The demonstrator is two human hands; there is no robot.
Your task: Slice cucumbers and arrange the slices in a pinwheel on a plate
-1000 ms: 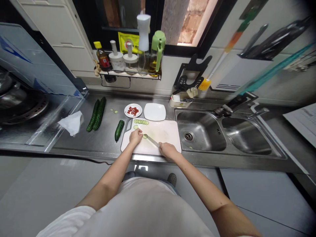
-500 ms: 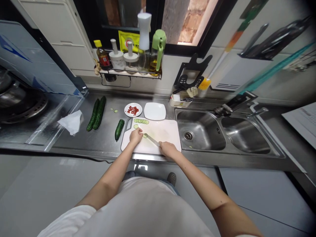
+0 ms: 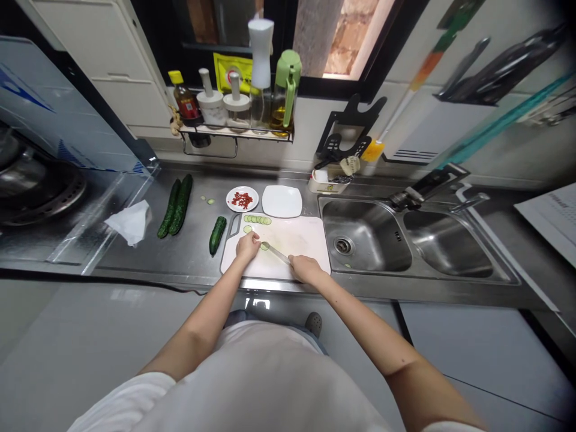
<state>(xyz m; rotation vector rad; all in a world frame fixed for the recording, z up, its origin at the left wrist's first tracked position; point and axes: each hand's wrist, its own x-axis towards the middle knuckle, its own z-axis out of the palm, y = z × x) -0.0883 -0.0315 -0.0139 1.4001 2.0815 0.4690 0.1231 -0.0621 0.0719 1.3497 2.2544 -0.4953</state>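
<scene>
My right hand is closed round the handle of a knife, whose blade points left over the white cutting board. The knife's tip rests at a cucumber slice. Just left of that slice is my left hand, its fingers pressed together; what they hold, if anything, is too small to make out. A row of cucumber slices lies along the board's upper left, with a single slice below it.
A cut cucumber lies left of the board, two whole cucumbers farther left. Behind the board are a plate of red pieces and a white plate. A double sink is on the right, a white cloth on the left.
</scene>
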